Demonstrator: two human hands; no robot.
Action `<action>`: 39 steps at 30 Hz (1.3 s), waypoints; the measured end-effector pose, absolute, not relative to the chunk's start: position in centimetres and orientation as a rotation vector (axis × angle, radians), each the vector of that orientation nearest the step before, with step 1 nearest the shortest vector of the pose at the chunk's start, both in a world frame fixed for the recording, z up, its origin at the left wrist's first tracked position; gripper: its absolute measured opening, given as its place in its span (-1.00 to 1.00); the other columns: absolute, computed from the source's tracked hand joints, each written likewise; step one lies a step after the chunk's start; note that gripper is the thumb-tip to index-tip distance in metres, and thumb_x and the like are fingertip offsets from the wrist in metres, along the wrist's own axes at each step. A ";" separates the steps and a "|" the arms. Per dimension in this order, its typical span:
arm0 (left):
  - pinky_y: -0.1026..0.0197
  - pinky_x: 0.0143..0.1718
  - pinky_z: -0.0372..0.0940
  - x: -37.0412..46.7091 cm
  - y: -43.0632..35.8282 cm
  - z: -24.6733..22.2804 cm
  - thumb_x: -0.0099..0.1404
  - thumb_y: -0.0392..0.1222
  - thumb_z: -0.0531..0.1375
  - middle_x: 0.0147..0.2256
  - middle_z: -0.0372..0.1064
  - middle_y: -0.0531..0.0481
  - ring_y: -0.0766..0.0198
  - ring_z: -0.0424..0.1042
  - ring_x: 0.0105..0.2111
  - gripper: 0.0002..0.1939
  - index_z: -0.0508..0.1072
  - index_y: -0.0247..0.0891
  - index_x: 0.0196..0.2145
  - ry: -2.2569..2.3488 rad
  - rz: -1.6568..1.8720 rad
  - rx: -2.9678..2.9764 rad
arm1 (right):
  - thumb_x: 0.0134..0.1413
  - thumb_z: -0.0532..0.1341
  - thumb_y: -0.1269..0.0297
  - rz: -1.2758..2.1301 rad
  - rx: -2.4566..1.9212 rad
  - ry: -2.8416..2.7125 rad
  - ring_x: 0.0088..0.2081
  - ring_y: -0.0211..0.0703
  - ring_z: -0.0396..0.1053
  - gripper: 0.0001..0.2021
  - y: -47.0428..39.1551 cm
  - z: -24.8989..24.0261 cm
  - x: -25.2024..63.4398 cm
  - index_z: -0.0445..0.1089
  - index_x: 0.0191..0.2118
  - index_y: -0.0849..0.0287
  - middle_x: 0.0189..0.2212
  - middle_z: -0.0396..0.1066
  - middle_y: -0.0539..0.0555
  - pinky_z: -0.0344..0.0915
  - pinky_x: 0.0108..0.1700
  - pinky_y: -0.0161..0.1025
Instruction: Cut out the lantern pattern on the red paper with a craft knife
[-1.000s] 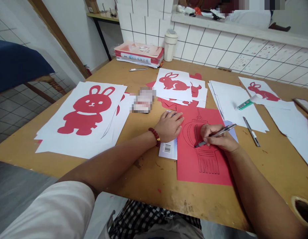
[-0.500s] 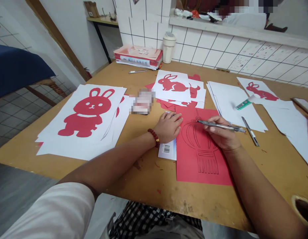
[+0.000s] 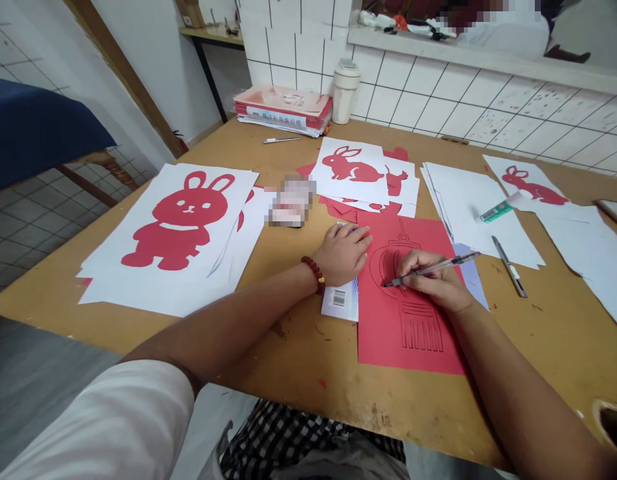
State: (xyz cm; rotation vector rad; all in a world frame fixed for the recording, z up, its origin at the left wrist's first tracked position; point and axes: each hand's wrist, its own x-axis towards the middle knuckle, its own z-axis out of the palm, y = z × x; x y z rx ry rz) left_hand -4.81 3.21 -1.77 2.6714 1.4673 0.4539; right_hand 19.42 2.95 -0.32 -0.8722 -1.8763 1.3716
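A sheet of red paper [image 3: 383,340] lies in front of me with a lantern outline drawn on it, fringe toward me. In my right hand [image 3: 436,280] is a pen [image 3: 433,267], its tip at the left side of the lantern's body. That hand covers part of the drawing. My left hand [image 3: 342,253] rests flat with fingers outstretched, the fingertips on the red sheet's left edge. Beneath the palm and the sheet is a pale booklet-like item with a barcode [image 3: 338,300]. Right of the red sheet lies a craft knife [image 3: 509,267].
White sheets with red rabbit cutouts lie left [image 3: 181,220], at the back [image 3: 353,163] and far right [image 3: 533,183]. A green glue stick [image 3: 496,211] sits on blank white sheets [image 3: 463,193]. Behind stand a paper stack [image 3: 283,110] and a white cup [image 3: 345,93].
My right hand has moved the pen from the lantern's top down and left to its body's left side. My left hand keeps its place on the paper's edge.
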 end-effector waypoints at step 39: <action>-0.18 0.31 -0.02 -4.8 3.2 -1.8 0.45 -0.18 -0.05 0.31 0.20 -0.14 -0.02 0.14 0.28 -0.54 0.37 -0.25 0.22 1.447 0.483 2.659 | 0.09 0.38 0.16 1.300 -1.000 -1.894 -0.41 -0.12 0.40 -0.83 2.7 0.2 18.2 0.47 -0.41 0.11 -0.49 0.50 0.05 0.30 -0.32 -0.16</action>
